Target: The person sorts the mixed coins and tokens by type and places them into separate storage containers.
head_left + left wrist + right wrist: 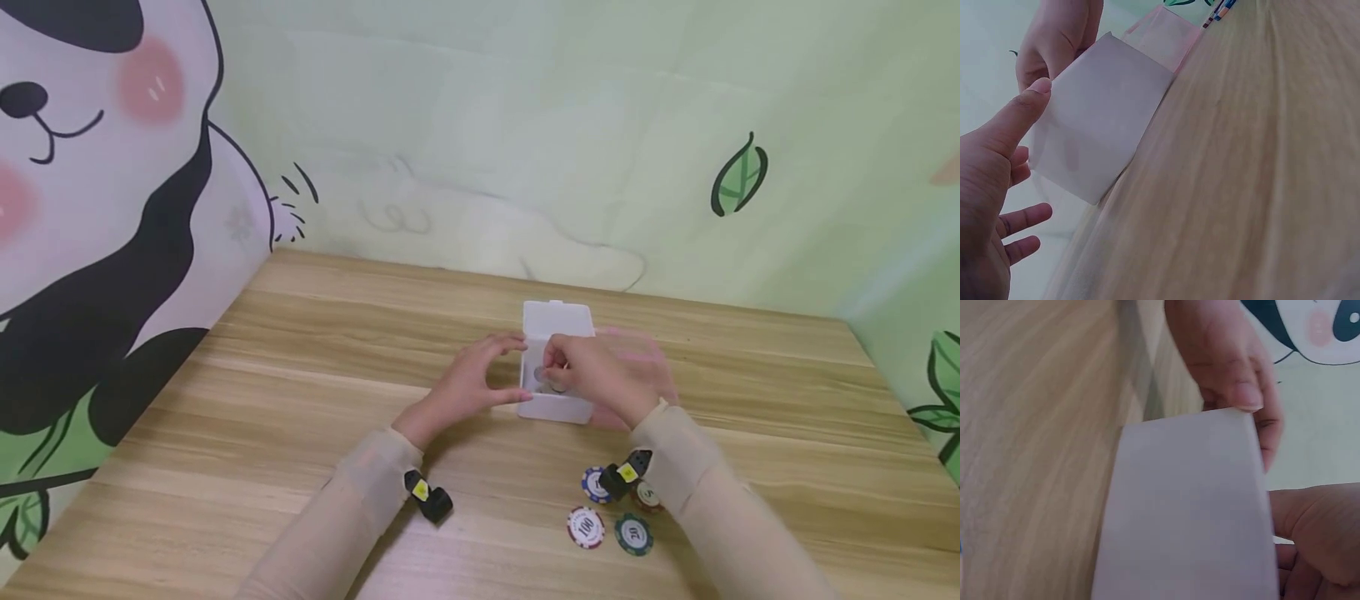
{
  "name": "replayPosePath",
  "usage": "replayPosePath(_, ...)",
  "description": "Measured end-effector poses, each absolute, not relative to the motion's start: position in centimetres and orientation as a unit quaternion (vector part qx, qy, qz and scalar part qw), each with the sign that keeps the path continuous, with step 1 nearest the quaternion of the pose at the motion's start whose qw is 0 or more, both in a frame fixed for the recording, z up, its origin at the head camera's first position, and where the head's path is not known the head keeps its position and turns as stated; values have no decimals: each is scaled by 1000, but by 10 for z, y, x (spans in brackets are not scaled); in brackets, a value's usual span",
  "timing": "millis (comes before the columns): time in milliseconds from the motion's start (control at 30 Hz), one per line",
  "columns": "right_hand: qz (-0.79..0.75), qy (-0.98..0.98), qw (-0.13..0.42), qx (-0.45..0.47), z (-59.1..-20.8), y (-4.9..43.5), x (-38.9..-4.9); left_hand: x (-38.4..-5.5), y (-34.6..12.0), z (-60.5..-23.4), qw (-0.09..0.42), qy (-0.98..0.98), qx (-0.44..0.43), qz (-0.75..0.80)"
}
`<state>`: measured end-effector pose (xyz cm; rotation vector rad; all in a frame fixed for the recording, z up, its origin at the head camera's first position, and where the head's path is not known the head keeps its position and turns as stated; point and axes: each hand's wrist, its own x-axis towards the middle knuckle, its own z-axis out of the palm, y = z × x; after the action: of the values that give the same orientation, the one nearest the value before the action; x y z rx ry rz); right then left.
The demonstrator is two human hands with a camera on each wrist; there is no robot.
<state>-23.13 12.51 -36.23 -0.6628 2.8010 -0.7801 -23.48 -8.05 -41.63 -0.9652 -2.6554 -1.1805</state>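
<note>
A small translucent white plastic box (557,367), rectangular with rounded corners and smooth matte walls, sits near the middle of the pale wood-grain table (300,400). Its long axis runs from 6 to 12 o'clock in the head view, and its hinged lid (558,318) lies folded back at the 12 o'clock end, pointing toward the wall.

The left hand (471,382) rests at the box's 9 o'clock side, thumb and fingertips curled against its wall to steady it; the left wrist view shows the thumb (1025,109) pressed along the box's edge. The right hand (607,375) reaches over from 3 o'clock, its fingers pinching a round, flat poker chip (546,379) inside the open box; the chip's colour is hard to tell.

At 5 o'clock from the box, loose chips lie flat on the table near the right sleeve: a white and red chip marked 100 (586,527), a green chip marked 20 (633,533), a blue-edged chip (595,485) and a red-edged chip (647,497), the last partly hidden.
</note>
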Motion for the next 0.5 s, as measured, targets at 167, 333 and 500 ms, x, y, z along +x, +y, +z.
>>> replayPosePath(167, -221, 946, 87, -220, -366, 121, -235, -235, -80, -417, 39, -865, -317, -387)
replayPosePath(333, -176, 954, 96, -221, -366, 118, -237, -236, -80, -418, 37, -866, -316, -386)
replayPosePath(500, -136, 960, 102, -221, -367, 115, -238, -236, -80, -418, 42, -866, -316, -386)
